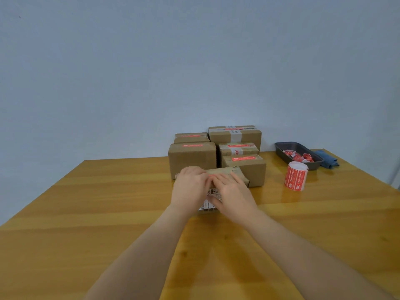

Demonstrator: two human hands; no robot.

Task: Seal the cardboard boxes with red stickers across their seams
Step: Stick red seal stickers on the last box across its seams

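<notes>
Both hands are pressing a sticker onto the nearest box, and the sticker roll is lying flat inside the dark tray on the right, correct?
Not quite. In the head view the sticker roll stands upright on the table, in front of the dark tray, not inside it. Both hands, left hand and right hand, do press on the nearest box.

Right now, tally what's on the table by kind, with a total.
Boxes: 6, five stacked at the back and one under both hands
Sticker roll: 1
Tray: 1
Blue cloth: 1
Total: 9
</notes>
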